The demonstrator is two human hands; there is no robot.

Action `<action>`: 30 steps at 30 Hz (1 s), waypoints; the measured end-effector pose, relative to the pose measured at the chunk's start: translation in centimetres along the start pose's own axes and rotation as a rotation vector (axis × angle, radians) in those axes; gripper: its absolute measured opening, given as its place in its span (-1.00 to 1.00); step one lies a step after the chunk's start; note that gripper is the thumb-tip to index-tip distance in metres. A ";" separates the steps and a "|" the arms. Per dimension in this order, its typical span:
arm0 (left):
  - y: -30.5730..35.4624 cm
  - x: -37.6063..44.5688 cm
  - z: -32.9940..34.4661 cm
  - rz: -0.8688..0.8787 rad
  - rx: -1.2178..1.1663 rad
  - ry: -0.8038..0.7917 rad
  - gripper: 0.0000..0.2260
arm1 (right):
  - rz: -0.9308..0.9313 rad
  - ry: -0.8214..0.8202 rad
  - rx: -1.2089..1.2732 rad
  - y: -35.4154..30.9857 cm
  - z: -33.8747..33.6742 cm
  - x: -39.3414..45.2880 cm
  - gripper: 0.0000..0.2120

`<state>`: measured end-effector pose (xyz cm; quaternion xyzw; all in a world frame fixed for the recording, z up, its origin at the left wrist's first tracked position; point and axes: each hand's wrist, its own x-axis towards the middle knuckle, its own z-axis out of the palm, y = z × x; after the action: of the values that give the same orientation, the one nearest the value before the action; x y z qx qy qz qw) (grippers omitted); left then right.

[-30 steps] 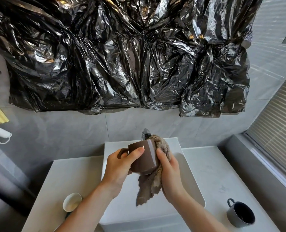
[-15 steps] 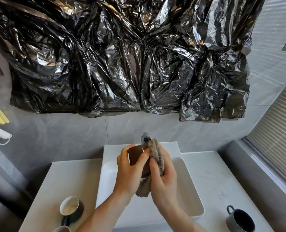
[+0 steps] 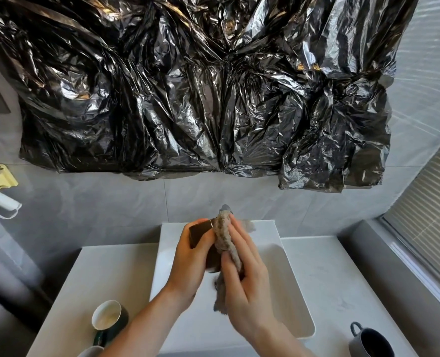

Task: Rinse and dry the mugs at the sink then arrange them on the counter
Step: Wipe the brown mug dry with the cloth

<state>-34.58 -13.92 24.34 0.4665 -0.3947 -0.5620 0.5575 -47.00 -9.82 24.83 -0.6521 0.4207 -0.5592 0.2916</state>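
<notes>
Over the white sink my left hand grips a brown mug, fingers curled round its side. My right hand presses a beige-grey cloth against the mug's right side, fingers wrapped over the cloth, whose tail hangs below. Most of the mug is hidden between the hands. A dark green mug with a white inside stands on the counter at left. A grey mug stands on the counter at lower right.
The faucet tip shows just behind the cloth. A white mug rim peeks in at the bottom left edge. Black plastic sheeting covers the wall above. A window with blinds is at right.
The mug has been turned and raised, so its handle and mouth no longer show. My right hand has slid the cloth up along the mug's side. The view has tilted slightly down.
</notes>
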 end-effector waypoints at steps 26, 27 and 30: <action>1.0 -0.8 0.8 0.245 0.575 0.049 -0.43 | 0.430 0.275 0.352 -0.6 -0.9 1.6 -0.68; 0.9 -1.0 1.1 0.273 0.609 0.100 -0.42 | 0.407 0.282 0.331 -0.7 -1.0 1.6 -0.69; 0.5 -1.7 2.1 0.209 0.464 0.102 -0.35 | 0.368 0.306 0.286 -0.9 -1.1 1.5 -0.70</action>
<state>-36.59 -12.44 25.51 0.5664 -0.5306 -0.3715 0.5096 -47.80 -10.61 26.58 -0.4248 0.4880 -0.6425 0.4105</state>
